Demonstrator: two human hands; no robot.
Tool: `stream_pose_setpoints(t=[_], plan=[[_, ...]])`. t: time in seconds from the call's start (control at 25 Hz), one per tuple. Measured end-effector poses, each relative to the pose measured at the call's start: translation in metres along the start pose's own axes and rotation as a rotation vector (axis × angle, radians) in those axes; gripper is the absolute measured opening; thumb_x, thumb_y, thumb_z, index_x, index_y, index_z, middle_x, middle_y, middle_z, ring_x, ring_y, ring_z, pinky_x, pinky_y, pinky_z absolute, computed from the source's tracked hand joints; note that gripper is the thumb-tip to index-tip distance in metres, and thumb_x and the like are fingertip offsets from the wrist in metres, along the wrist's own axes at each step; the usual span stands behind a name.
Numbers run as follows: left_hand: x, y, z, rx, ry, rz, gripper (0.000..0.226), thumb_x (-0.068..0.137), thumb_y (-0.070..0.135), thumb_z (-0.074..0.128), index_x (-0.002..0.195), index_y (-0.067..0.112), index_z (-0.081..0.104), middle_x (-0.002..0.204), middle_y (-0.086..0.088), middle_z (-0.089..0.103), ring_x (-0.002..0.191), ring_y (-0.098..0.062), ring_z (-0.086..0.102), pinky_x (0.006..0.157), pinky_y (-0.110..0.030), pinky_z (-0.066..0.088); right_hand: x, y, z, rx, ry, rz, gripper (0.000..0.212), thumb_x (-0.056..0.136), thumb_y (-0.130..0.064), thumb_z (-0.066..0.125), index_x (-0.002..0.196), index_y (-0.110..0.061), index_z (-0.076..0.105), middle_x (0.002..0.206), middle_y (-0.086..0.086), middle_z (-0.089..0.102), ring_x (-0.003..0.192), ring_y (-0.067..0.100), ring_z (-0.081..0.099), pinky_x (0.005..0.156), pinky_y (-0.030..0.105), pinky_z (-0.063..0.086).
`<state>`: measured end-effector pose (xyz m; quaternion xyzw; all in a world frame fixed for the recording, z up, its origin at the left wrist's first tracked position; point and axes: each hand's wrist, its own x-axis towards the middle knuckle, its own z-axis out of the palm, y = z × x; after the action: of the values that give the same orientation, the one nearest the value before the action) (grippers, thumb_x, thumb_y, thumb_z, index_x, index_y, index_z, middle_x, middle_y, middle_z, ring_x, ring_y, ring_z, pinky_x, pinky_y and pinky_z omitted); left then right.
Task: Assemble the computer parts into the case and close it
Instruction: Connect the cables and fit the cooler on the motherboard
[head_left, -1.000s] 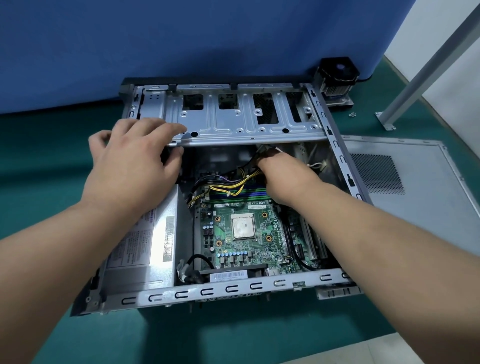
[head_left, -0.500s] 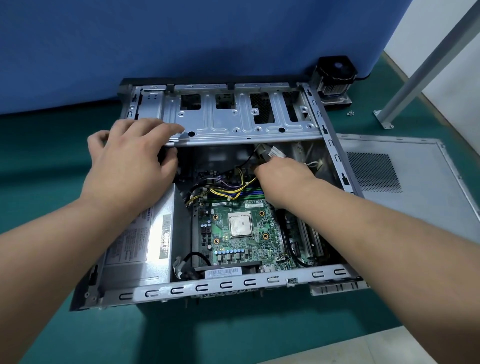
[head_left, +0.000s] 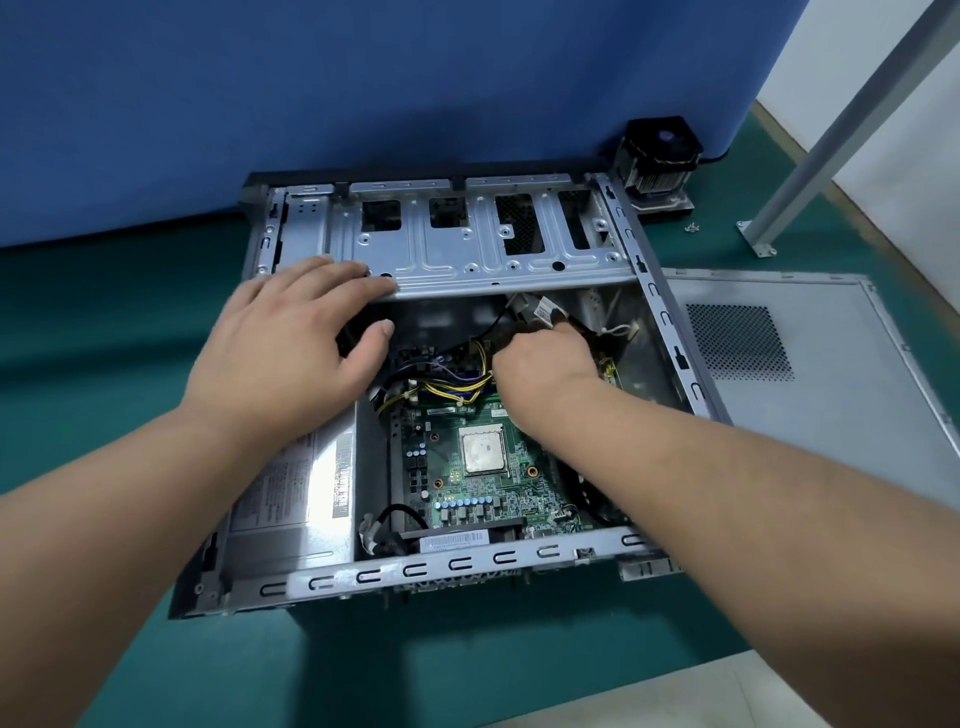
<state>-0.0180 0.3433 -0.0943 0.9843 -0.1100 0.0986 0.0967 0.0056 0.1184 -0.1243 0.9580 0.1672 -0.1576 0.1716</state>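
Left hand (head_left: 291, 358) lies spread, fingers straight on the front edge of the silver perforated metal drive bracket (head_left: 467, 244) of the open grey steel computer case (head_left: 467, 564). Right hand (head_left: 545, 364), inside the case, curls around a bundle of black and yellow cables (head_left: 540, 317) above the green motherboard (head_left: 483, 467).

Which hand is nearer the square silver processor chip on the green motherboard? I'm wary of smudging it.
Right. The right hand works just beyond the square silver processor chip; the left hand rests farther off on the drive cage edge.

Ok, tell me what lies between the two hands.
In the head view, between the left hand and right hand lies a bundle of yellow and black cables above the motherboard.
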Motion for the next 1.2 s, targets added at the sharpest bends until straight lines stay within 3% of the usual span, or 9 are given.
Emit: stream_pose_setpoints(t=[0.2, 0.28, 0.36, 0.48, 0.6, 0.72, 0.96, 1.08, 1.2], plan=[[-0.001, 0.0, 0.0, 0.013, -0.009, -0.005, 0.043, 0.098, 0.048, 0.042, 0.14, 0.044, 0.052, 0.148, 0.015, 0.051, 0.144, -0.014, 0.037, 0.115, -0.045, 0.029, -0.014, 0.03, 0.0, 0.256, -0.24, 0.003, 0.074, 0.092, -0.013, 0.051, 0.16, -0.023, 0.023, 0.152, 0.008, 0.046, 0.134, 0.031, 0.05, 0.107, 0.048, 0.046], [0.0, -0.001, 0.0, 0.008, -0.016, -0.016, 0.043, 0.098, 0.046, 0.043, 0.14, 0.045, 0.051, 0.148, 0.016, 0.051, 0.144, -0.013, 0.037, 0.115, -0.045, 0.028, -0.026, 0.038, -0.006, 0.213, -0.135, -0.056, 0.063, 0.093, -0.018, 0.053, 0.154, -0.025, 0.037, 0.142, 0.005, 0.056, 0.126, 0.03, 0.057, 0.098, 0.045, 0.051], [0.0, -0.001, -0.001, 0.007, -0.024, -0.024, 0.046, 0.095, 0.047, 0.039, 0.14, 0.046, 0.051, 0.148, 0.016, 0.05, 0.144, -0.013, 0.036, 0.115, -0.045, 0.027, -0.043, 0.044, -0.007, 0.089, 0.128, -0.125, 0.034, 0.091, -0.024, 0.054, 0.124, -0.025, 0.063, 0.116, 0.0, 0.069, 0.108, 0.026, 0.063, 0.094, 0.041, 0.048], [0.0, 0.0, -0.001, 0.015, -0.028, -0.017, 0.047, 0.094, 0.047, 0.039, 0.139, 0.045, 0.051, 0.147, 0.016, 0.051, 0.144, -0.013, 0.037, 0.114, -0.044, 0.028, -0.068, 0.071, -0.006, 0.026, 0.411, -0.139, 0.015, 0.09, -0.03, 0.058, 0.092, -0.025, 0.072, 0.087, -0.004, 0.071, 0.089, 0.022, 0.063, 0.097, 0.042, 0.043], [-0.003, 0.0, -0.001, 0.021, -0.029, -0.016, 0.046, 0.094, 0.048, 0.041, 0.138, 0.045, 0.052, 0.146, 0.016, 0.052, 0.143, -0.014, 0.037, 0.113, -0.044, 0.029, -0.073, 0.095, 0.0, 0.183, 0.343, -0.082, 0.025, 0.094, -0.038, 0.049, 0.094, -0.033, 0.074, 0.084, -0.015, 0.068, 0.095, 0.011, 0.058, 0.114, 0.041, 0.025], [0.0, -0.002, 0.0, 0.025, -0.025, 0.017, 0.045, 0.095, 0.049, 0.042, 0.137, 0.042, 0.053, 0.144, 0.017, 0.053, 0.14, -0.016, 0.04, 0.111, -0.045, 0.033, -0.068, 0.095, 0.011, 0.297, 0.374, -0.072, 0.021, 0.093, -0.039, 0.056, 0.099, -0.04, 0.075, 0.086, -0.021, 0.068, 0.101, 0.005, 0.055, 0.114, 0.037, 0.015], [-0.002, 0.006, -0.005, 0.01, -0.016, 0.081, 0.023, 0.099, 0.038, 0.05, 0.101, 0.022, 0.065, 0.095, 0.003, 0.059, 0.093, -0.024, 0.05, 0.079, -0.04, 0.044, -0.071, 0.095, 0.012, 0.325, 0.444, -0.034, 0.02, 0.091, -0.031, 0.068, 0.109, -0.032, 0.075, 0.114, -0.01, 0.07, 0.121, 0.018, 0.05, 0.112, 0.041, 0.029], [0.002, 0.012, -0.016, 0.005, -0.13, 0.084, 0.033, 0.103, 0.044, 0.044, 0.083, 0.023, 0.058, 0.072, 0.008, 0.059, 0.069, -0.019, 0.055, 0.053, -0.03, 0.04, -0.075, 0.091, 0.001, 0.36, 0.375, 0.108, 0.058, 0.08, -0.011, 0.071, 0.136, -0.024, 0.059, 0.146, 0.004, 0.045, 0.138, 0.028, 0.039, 0.118, 0.047, 0.031], [0.002, 0.017, -0.025, 0.094, -0.313, 0.038, 0.056, 0.102, 0.059, 0.018, 0.072, 0.025, 0.051, 0.057, 0.01, 0.051, 0.051, -0.012, 0.052, 0.044, -0.023, 0.025, -0.08, 0.089, -0.007, 0.488, 0.265, 0.257, 0.092, 0.078, -0.001, 0.063, 0.159, -0.016, 0.022, 0.165, 0.009, 0.016, 0.148, 0.031, 0.03, 0.122, 0.048, 0.031]])
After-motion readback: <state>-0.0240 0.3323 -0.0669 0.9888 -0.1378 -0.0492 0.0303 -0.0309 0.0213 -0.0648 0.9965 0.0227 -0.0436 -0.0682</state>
